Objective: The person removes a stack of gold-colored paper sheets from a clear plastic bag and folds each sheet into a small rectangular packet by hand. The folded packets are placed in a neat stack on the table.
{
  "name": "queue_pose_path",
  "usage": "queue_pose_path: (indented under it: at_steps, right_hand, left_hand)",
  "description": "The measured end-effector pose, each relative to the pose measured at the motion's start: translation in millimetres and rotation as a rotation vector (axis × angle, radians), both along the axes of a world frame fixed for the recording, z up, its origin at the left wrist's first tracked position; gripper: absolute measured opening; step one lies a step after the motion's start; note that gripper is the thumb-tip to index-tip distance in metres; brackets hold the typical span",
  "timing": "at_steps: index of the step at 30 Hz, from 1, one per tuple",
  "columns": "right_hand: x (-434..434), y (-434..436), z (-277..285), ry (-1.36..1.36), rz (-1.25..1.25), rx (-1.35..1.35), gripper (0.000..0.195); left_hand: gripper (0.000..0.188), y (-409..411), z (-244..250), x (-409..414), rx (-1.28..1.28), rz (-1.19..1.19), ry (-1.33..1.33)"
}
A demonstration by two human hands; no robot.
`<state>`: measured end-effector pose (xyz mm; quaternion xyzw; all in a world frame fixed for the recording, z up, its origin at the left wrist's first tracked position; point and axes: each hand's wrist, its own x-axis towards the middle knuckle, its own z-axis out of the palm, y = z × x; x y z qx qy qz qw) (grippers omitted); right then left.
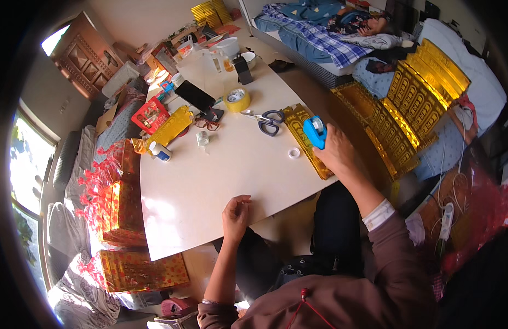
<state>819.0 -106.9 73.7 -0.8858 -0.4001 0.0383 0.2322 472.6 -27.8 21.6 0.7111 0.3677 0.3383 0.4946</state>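
Note:
My right hand (338, 150) is closed around a blue tape dispenser (315, 132) with a small clear roll in it. Both are over a stack of gold embossed paper strips (297, 123) at the table's right edge. My left hand (236, 211), its fingers loosely curled, rests at the near edge of the white table (188, 185) and holds nothing that I can see. A small white tape ring (294, 153) lies left of the gold strips. Dark-handled scissors (267, 121) lie farther back, beside a wide roll of clear tape (236, 100).
On the table stand a white-capped bottle (160, 151), red-framed glasses (207, 124), a smartphone (195, 95) and a red packet (150, 115). Gold boxes (145, 269) are stacked at left. Large gold folded panels (414, 103) stand at right. A person (361, 22) lies on the bed behind.

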Motion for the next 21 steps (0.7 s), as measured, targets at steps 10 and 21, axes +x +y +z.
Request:
queue_pose_path:
  at_steps: [10,21]
  right_hand:
    - [65.1,51.1,25.9,0.566,0.075,0.415,0.067]
    - [49.6,272.6,2.5,-0.101,0.024,-0.04,0.081]
  left_hand:
    - [0.018,-0.2,-2.7,-9.1,-0.244,-0.052,-0.197]
    - [0.018,-0.5,7.9,-11.3,-0.333,-0.019,-0.271]
